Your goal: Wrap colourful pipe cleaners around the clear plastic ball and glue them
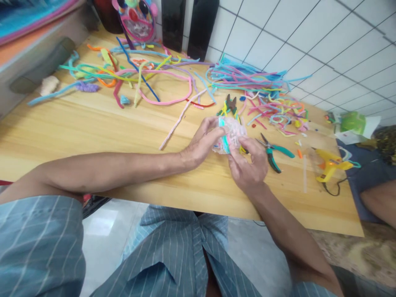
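Grasping a fuzzy pink-and-white bundle (234, 133) in both hands, just above the tabletop (93, 128) and near its middle. Left hand (202, 142) wrapped over the bundle's left side, fingers curled on top, forearm lying across the wood. Right hand (247, 165) pinching from below and from the right, thumb and fingertips pressed into the fuzz. A teal strip (225, 142) tucked into the bundle between the two hands. Just right of the right hand, flat on the tabletop, teal-handled pliers (274, 152), tips pointing toward the bundle. Just behind the bundle, dark cutters (230, 103) among yellow and green scraps. Farther right, a yellow glue gun (329, 165) on its side, with a clear glue stick (305, 173) lying between it and the pliers. Behind, close to the white tiled wall (309, 37), a thick pile of blue, pink and yellow pipe cleaners (247, 78), with short cut pieces (284, 115) scattered in front of it. To the left, long loose strands (133, 74) tangled across the wood. At the back edge, a clown-face toy (137, 16) and two black upright blocks (173, 22). At the far right, past the tabletop's edge, another person's arm (380, 202).
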Action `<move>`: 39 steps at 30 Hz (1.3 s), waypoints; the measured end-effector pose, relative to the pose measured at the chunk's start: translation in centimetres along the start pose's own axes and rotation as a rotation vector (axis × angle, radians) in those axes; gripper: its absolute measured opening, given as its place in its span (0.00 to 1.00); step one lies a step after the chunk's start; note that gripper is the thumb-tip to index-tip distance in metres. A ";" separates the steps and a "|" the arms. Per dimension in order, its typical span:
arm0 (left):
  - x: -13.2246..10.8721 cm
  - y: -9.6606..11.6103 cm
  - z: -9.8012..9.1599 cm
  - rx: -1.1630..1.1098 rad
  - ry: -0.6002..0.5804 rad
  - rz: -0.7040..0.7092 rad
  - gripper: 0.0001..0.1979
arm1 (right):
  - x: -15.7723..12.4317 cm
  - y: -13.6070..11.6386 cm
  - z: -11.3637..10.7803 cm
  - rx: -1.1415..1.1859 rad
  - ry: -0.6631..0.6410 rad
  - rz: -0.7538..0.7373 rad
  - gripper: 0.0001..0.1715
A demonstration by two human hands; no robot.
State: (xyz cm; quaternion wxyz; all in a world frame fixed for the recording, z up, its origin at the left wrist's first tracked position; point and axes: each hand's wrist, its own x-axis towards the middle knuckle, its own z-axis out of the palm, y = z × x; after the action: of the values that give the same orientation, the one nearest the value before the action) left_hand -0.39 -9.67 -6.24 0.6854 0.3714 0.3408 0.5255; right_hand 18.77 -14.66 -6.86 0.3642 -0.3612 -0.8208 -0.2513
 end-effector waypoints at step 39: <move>-0.3 -1.0 -1.5 0.166 -0.179 0.117 0.29 | -0.5 -1.2 0.5 0.006 0.007 0.028 0.31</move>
State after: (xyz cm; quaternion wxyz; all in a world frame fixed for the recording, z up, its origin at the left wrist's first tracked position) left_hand -1.26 -9.90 -7.85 0.6484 0.4914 0.2982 0.4992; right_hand 17.87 -15.28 -7.69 0.3716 -0.3706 -0.8152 -0.2450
